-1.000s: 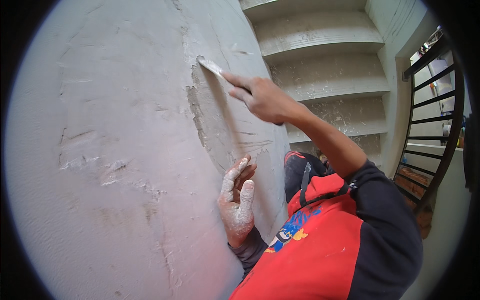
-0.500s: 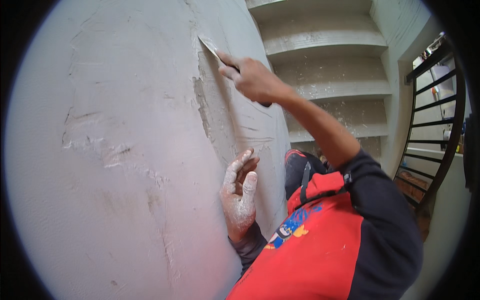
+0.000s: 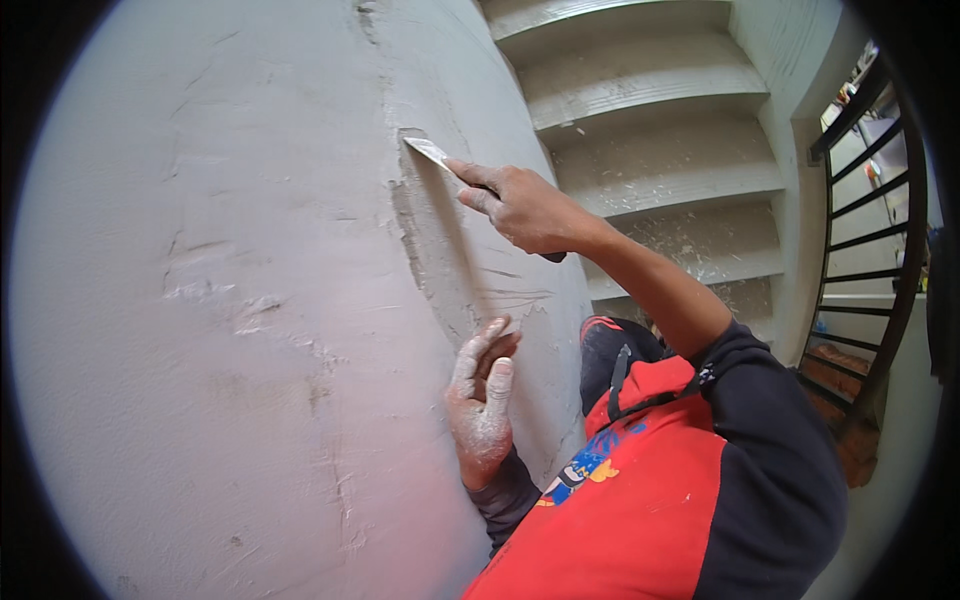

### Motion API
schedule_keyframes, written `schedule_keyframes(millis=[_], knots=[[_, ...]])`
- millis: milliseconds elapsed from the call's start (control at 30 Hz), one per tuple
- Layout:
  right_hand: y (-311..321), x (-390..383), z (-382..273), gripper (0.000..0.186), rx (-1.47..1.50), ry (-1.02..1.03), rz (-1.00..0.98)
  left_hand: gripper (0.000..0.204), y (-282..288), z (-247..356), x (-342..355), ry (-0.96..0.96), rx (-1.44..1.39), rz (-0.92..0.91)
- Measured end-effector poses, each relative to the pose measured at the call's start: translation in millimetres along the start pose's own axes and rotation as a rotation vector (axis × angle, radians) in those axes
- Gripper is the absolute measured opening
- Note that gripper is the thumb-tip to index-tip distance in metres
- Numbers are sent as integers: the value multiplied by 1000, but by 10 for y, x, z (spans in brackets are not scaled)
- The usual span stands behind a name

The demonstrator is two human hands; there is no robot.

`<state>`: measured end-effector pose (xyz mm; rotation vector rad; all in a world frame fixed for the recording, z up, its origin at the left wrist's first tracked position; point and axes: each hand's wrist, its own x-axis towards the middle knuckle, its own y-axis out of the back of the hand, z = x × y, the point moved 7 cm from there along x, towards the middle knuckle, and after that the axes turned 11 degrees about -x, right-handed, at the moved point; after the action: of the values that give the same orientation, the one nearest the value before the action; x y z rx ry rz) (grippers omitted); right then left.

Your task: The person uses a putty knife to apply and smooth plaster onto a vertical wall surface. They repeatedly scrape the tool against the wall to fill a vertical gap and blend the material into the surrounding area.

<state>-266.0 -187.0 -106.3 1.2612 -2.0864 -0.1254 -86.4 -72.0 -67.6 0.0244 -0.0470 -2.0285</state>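
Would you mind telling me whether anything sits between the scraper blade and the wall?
Nothing visible does: the right hand holds the scraper with its blade directly on the wall. The left hand rests lower down.

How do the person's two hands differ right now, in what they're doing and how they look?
The right hand is raised, gripping a flat metal putty knife with its blade against the grey plastered wall; the left hand sits lower, holding nothing, fingers spread flat on the wall. The left hand is caked in pale plaster; the right hand looks mostly clean. Both touch the same wall.
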Motion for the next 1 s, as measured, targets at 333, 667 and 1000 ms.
schedule_keyframes(millis=[333,667,1000], knots=[[-3,-446,-83,45,90,-252,-244,34,50,-194,14,11,-85,-4],[74,-534,-310,44,-22,-149,-229,33,47,-127,22,-35,-2,-25],[165,-489,-458,45,-37,-106,-227,32,24,-152,-26,16,-6,0]])
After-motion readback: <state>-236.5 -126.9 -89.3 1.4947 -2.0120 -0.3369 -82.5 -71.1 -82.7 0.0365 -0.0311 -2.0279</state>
